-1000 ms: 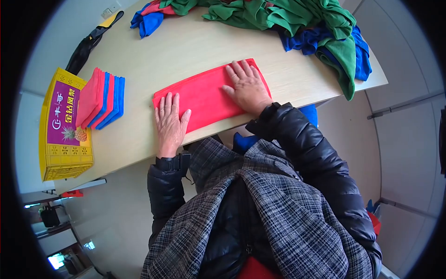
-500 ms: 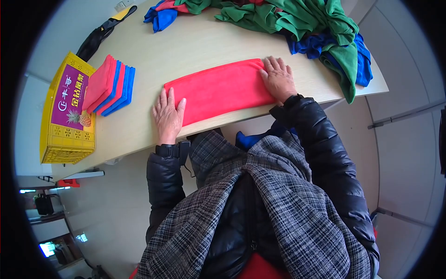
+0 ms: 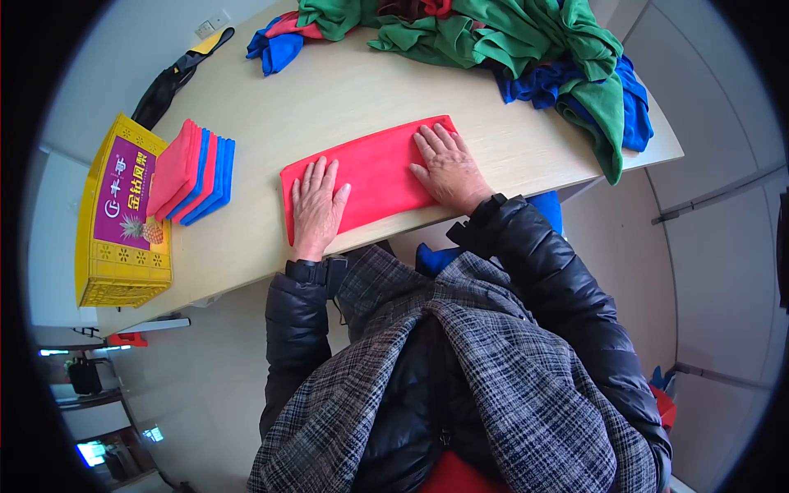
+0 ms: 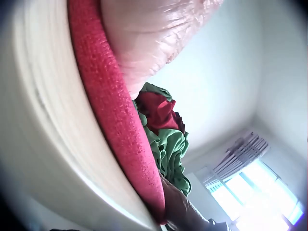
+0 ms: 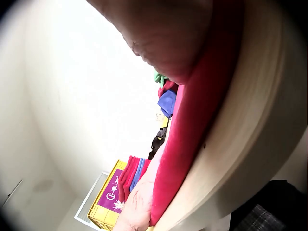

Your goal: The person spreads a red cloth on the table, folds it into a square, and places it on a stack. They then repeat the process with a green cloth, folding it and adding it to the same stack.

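A red cloth [image 3: 382, 185], folded into a long rectangle, lies along the front edge of the table. My left hand [image 3: 316, 209] rests flat on its left end, fingers straight and pointing away from me. On the right end lies my right hand [image 3: 450, 171], its palm down and fingers extended. In the left wrist view the thick rounded edge of the red cloth [image 4: 115, 110] shows under the left hand [image 4: 149, 38]. The right wrist view has the right hand [image 5: 163, 38] on the same cloth [image 5: 192, 130], close to the table edge.
At the left, a stack of folded red and blue cloths [image 3: 193, 174] stands beside a yellow box [image 3: 123, 275] with a purple label. A heap of green, blue and red cloths [image 3: 493, 37] covers the back right, some hanging over the edge. A black and yellow item [image 3: 177, 78] lies back left.
My right hand slid out to the cloth's right edge, then came back onto its top. My left hand has moved from the left edge further onto the cloth.
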The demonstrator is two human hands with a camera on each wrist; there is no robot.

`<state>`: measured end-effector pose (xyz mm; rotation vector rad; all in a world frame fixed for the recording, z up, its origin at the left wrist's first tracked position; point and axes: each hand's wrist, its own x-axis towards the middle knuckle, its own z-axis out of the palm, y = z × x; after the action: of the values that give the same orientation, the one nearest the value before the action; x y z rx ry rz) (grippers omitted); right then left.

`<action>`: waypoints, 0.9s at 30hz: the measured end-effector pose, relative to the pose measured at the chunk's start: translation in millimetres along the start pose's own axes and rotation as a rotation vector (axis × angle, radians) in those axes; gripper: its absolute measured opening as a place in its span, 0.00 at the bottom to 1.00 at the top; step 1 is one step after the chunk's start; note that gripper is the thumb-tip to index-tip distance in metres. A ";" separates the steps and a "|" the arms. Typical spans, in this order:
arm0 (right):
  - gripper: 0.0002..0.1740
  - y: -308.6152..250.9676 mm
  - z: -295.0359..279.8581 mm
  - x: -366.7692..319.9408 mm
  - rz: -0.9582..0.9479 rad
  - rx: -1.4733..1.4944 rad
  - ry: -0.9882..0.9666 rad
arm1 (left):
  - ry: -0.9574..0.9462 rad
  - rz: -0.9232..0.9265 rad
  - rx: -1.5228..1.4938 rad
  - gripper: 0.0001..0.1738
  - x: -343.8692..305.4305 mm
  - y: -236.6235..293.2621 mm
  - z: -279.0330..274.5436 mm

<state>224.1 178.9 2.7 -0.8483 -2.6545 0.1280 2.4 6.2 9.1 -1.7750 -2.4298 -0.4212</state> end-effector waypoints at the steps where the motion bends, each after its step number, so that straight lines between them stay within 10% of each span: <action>1: 0.37 1.3 0.6 -1.5 0.008 0.005 -0.014 | -0.013 -0.003 0.004 0.34 -1.4 -0.9 1.1; 27: 0.41 7.9 -0.2 6.0 0.039 -0.087 -0.022 | 0.026 -0.321 0.052 0.45 2.2 -34.1 2.4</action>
<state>223.9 188.8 3.3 -0.9314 -2.6820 0.0324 -30.3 -0.6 1.9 -1.3518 -2.6853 -0.4003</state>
